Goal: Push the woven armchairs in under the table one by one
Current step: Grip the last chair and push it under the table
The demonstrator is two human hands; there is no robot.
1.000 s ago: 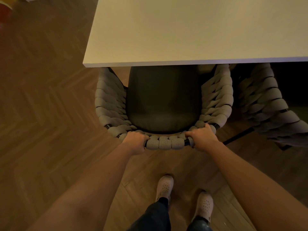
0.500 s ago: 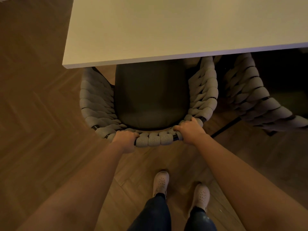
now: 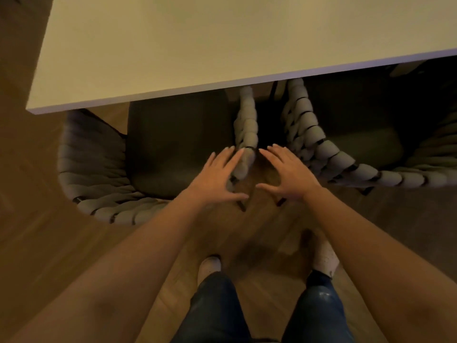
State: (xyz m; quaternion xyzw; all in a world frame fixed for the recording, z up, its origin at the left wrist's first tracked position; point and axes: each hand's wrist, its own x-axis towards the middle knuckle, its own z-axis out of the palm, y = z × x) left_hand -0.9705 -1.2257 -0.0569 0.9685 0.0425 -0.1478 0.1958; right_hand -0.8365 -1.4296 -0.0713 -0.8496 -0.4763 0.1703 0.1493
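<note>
A grey woven armchair (image 3: 99, 179) with a dark seat cushion stands at the left, its front tucked under the pale table (image 3: 197, 45). A second woven armchair (image 3: 329, 154) stands to its right, also partly under the table edge. My left hand (image 3: 217, 177) hovers with fingers spread over the right arm of the left chair, holding nothing. Over the gap between the two chairs, my right hand (image 3: 286, 174) is spread open as well, close to the left arm of the right chair.
Wooden herringbone floor (image 3: 37, 243) lies all around. My two feet in light shoes (image 3: 324, 258) stand just behind the chairs. The table's near corner (image 3: 32, 108) juts out at the left.
Both hands have let go of the left chair's backrest and opened. They and my view have shifted right, toward the gap between the two chairs.
</note>
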